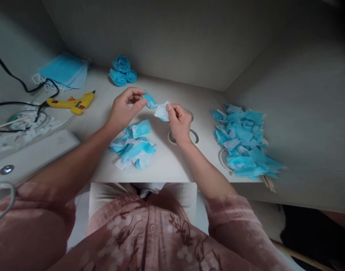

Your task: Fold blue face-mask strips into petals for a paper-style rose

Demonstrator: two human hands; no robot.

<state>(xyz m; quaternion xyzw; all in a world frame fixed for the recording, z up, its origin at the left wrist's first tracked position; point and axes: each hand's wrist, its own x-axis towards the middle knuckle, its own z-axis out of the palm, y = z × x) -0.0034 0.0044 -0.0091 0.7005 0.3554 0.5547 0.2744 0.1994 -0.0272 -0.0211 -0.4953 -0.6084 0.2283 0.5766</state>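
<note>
My left hand (126,107) is closed, thumb and index finger curled at the end of a small blue strip of mask fabric (150,101) with white pleat lines. In my right hand (180,119), a small crinkled white piece of mask fabric (162,111), blue along its lower edge, is pinched between thumb and fingers. The two pieces are close together above the table. Below my left hand lies a loose pile of cut blue and white fabric pieces (137,146). A roll of tape (194,137) sits under my right wrist, partly hidden by it.
Blue rolled fabric roses (122,69) stand at the back. On the left are a stack of blue masks (62,71), a yellow glue gun (76,103), black cables and a white device (34,154). A large blue fabric heap (241,139) with wooden sticks (268,183) lies right.
</note>
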